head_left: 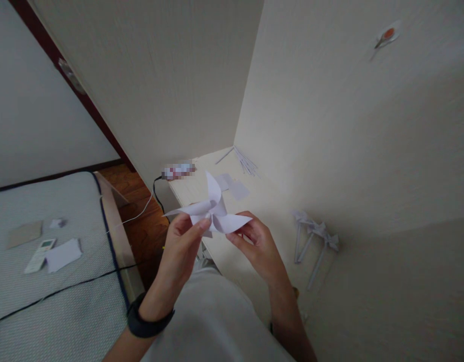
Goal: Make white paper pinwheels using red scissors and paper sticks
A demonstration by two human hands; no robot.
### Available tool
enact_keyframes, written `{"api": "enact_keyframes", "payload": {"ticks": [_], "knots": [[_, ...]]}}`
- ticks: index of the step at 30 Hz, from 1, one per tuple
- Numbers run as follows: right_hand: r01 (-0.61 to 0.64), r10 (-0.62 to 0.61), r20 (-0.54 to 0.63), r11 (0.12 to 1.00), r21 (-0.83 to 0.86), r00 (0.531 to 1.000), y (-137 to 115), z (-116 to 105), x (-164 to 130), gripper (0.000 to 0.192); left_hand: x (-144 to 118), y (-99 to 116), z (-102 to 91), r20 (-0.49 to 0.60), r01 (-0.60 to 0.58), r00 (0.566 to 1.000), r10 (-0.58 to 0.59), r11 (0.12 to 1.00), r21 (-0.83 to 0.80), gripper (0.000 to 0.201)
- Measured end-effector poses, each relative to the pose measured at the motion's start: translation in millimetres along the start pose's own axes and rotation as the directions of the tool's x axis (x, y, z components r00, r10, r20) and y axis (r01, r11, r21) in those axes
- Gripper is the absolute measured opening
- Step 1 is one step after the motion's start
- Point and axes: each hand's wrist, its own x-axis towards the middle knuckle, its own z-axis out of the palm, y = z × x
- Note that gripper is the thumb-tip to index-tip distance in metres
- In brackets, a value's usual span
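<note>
Both hands are holding a paper pinwheel (213,211) above the desk (254,201): left hand (181,246) pinching its centre, right hand (258,246) gripping a blade (fingers closed). Finished pinwheels (314,236) are lying nearby.

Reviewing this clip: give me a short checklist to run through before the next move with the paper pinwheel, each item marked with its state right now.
1. Both hands on the paper pinwheel: ok. The left hand pinches near its centre; the right hand holds a blade from the right.
2. Pinwheel lifted off the desk: ok, it is held in the air.
3. All blades folded in: cannot tell; the centre is hidden by the left thumb.
4. Finished pinwheels on sticks out of the way: ok, they lie on the desk to the right.
5. Loose paper pieces within reach: ok, just behind the pinwheel.
6. Spare sticks available: ok, at the desk's far end.
</note>
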Motion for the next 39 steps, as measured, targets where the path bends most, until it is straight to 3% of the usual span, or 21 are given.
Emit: {"api": "enact_keyframes", "payload": {"ticks": [11,23,29,39], "knots": [[0.018,-0.018,0.007,1.0,-0.017,1.0,1,2,-1,0.019,-1,1,-1.8,0.035,0.01,0.999,-0.01,1.0,0.004,0.027],[-0.041,0.04,-0.032,0.998,-0.047,0.999,7,3,-1,0.034,-1,3,1.9,0.014,0.009,1.0,-0.009,1.0,0.022,0.03],[0.028,-0.023,0.076,0.997,-0.071,0.997,5,1,1,0.016,0,2,2.9,-0.022,-0.019,1.0,0.019,0.999,0.026,0.026],[0.035,-0.025,0.125,0.996,-0.082,0.992,13,0,2,0.017,1,1,2.1,-0.051,-0.006,0.999,0.009,0.999,0.049,0.03]]}}
